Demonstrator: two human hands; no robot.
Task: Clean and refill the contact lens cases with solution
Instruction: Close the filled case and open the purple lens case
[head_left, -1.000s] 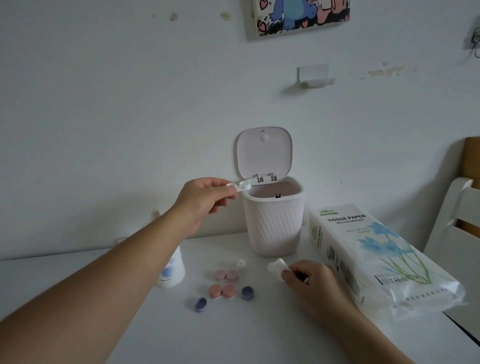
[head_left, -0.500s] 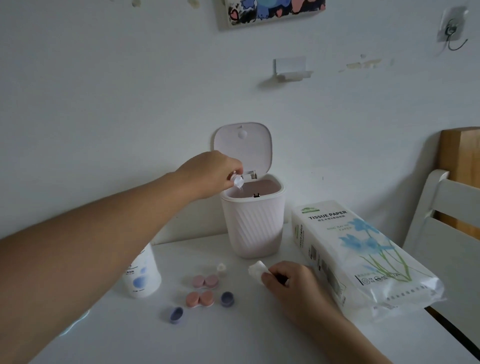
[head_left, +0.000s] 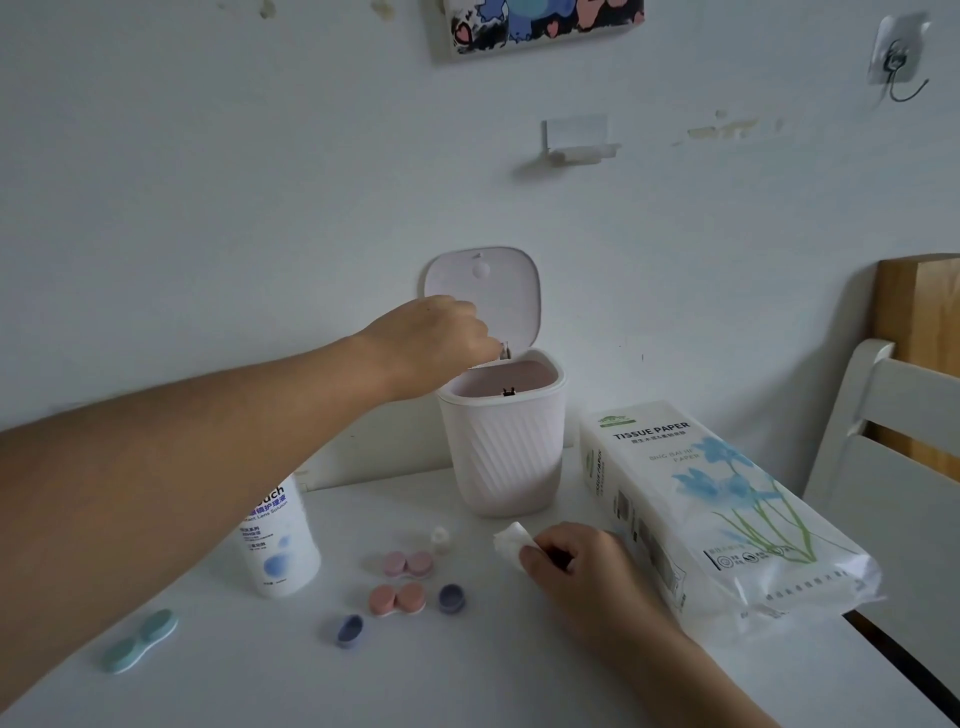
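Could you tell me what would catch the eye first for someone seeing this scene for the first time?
Most striking is the left hand reaching over the open pink bin at the back of the table, pinching something small above its mouth. Next, the right hand rests on the table holding a white wad of tissue, beside the big tissue paper pack. In front lie the small pink lens cases.

We see both our forearms bare up to the frame's edge, with no sleeve over either one. Our left hand (head_left: 431, 345) and right hand (head_left: 576, 564) are bare too; their backs face us, knuckles showing, fingers curled under out of view.
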